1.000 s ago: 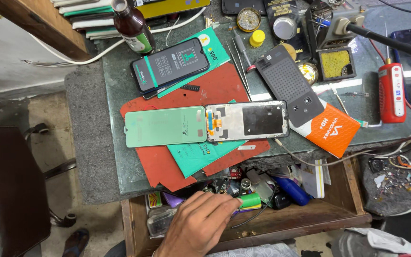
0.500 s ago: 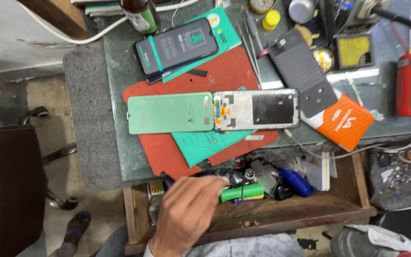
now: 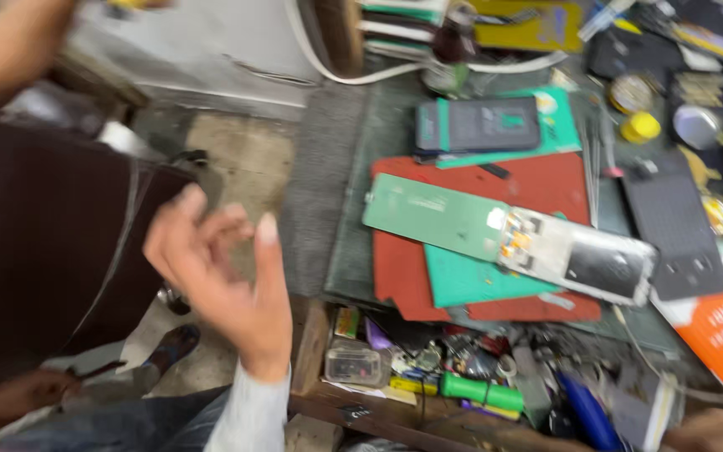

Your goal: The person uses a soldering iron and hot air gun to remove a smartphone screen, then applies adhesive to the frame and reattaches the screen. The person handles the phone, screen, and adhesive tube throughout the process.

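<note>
The left hand [image 3: 219, 276] hangs loose with fingers spread, holding nothing, off the surface's [image 3: 353, 209] left edge. To its right lies the open drawer [image 3: 428, 402] with a green marker [image 3: 480, 391]; beyond that, the opened phone [image 3: 512, 238]. The right hand [image 3: 713, 431] shows only partly, grip unclear.

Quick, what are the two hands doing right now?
Left hand: open, fingers spread, holding nothing, raised beside the open wooden drawer.
Right hand: only an edge shows, cannot tell.
</note>
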